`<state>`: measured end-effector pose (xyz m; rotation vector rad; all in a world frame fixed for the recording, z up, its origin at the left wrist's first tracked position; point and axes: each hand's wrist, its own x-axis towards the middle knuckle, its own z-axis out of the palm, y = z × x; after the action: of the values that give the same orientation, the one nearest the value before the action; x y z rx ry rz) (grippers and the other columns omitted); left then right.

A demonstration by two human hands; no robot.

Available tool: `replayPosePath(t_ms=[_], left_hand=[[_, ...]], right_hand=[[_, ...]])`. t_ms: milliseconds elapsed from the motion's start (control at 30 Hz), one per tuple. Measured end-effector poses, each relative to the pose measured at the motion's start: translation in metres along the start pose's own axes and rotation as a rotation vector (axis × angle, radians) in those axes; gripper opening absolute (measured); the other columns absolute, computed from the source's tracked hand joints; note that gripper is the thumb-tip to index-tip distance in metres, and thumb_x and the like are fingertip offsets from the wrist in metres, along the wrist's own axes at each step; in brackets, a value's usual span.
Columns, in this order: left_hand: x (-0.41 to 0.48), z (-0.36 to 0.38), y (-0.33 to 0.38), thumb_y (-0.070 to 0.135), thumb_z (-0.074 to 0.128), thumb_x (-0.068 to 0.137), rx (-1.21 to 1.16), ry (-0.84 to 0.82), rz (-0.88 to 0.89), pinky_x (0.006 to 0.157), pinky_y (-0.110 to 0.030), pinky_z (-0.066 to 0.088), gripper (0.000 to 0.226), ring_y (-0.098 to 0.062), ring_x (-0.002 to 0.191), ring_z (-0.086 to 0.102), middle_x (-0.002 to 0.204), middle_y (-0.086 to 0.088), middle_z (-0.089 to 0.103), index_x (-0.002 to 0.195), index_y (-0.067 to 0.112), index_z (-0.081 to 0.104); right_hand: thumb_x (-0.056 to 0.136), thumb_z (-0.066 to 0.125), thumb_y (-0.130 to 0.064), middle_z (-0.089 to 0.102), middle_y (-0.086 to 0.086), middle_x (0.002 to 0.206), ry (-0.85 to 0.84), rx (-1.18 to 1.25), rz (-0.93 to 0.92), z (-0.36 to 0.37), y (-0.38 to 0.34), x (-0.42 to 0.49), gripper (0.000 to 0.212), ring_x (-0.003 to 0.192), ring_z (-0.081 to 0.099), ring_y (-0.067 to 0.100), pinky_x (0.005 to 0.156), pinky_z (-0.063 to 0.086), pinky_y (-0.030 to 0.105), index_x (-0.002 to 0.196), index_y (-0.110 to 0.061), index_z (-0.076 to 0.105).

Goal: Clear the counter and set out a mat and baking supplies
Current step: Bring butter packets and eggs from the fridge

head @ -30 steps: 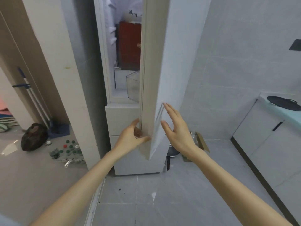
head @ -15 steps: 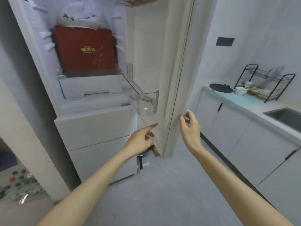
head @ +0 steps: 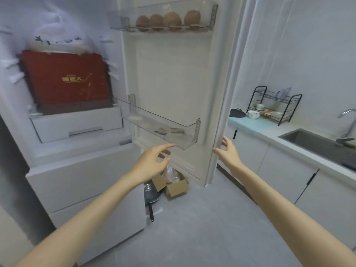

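Red box [head: 65, 79], brown eggs [head: 167, 20], turquoise mat [head: 250, 123].

A home kitchen: an open fridge [head: 77, 132] with eggs [head: 167, 19] in its door shelf, a sink [head: 316, 143] with tap [head: 348, 120], a dish rack [head: 275, 105] holding what look like bowls, white cabinets [head: 285, 170].
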<state>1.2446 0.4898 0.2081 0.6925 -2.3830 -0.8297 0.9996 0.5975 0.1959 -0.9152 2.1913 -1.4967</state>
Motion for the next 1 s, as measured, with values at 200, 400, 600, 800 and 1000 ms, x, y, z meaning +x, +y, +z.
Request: replayPosePath(t_ms=[200, 400, 600, 800, 1000], left_hand=[[0.035, -0.045, 0.006, 0.012, 0.057, 0.088, -0.018, 0.154, 0.120, 0.088, -0.026, 0.048, 0.040, -0.005, 0.096, 0.061, 0.104, 0.010, 0.067, 0.124, 0.031, 0.058], [0.086, -0.098, 0.016, 0.015, 0.057, 0.090, -0.043, 0.228, 0.253, 0.080, -0.019, 0.047, 0.029, -0.006, 0.087, 0.061, 0.098, 0.010, 0.067, 0.115, 0.027, 0.064], [0.154, -0.123, -0.009, 0.019, 0.064, 0.087, 0.167, -0.036, 0.233, 0.081, -0.025, 0.049, 0.021, -0.011, 0.084, 0.062, 0.098, 0.004, 0.068, 0.107, 0.022, 0.068], [0.213, -0.109, -0.012, 0.030, 0.078, 0.075, 0.206, -0.577, -0.070, 0.076, -0.024, 0.056, 0.041, -0.014, 0.100, 0.063, 0.109, -0.001, 0.068, 0.114, 0.024, 0.065], [0.235, -0.086, -0.015, 0.017, 0.082, 0.072, 0.298, -0.881, -0.267, 0.084, -0.033, 0.057, 0.060, -0.019, 0.103, 0.063, 0.121, -0.004, 0.062, 0.127, 0.017, 0.058]], right_hand=[[0.087, 0.051, 0.000, 0.045, 0.003, 0.134, 0.242, 0.034, -0.241, 0.011, -0.019, -0.016, 0.058, 0.112, 0.051, 0.020, 0.099, 0.046, 0.040, 0.141, -0.017, 0.037], [0.081, 0.051, 0.012, 0.054, 0.001, 0.102, 0.469, -0.062, -0.788, 0.039, -0.097, -0.028, 0.034, 0.091, 0.055, 0.014, 0.084, 0.048, 0.023, 0.105, -0.011, 0.062], [0.085, 0.052, 0.005, 0.065, -0.003, 0.098, 0.129, -0.426, -0.660, 0.062, -0.159, 0.017, 0.030, 0.081, 0.059, 0.014, 0.077, 0.051, 0.024, 0.095, -0.018, 0.068], [0.078, 0.075, -0.015, 0.063, 0.001, 0.121, -0.441, -0.965, -0.169, 0.077, -0.170, 0.070, 0.045, 0.105, 0.060, 0.017, 0.090, 0.048, 0.024, 0.121, -0.017, 0.063], [0.069, 0.084, -0.021, 0.068, -0.001, 0.114, -0.501, -1.046, -0.095, 0.088, -0.156, 0.080, 0.049, 0.106, 0.060, 0.021, 0.084, 0.046, 0.028, 0.115, -0.020, 0.067]])
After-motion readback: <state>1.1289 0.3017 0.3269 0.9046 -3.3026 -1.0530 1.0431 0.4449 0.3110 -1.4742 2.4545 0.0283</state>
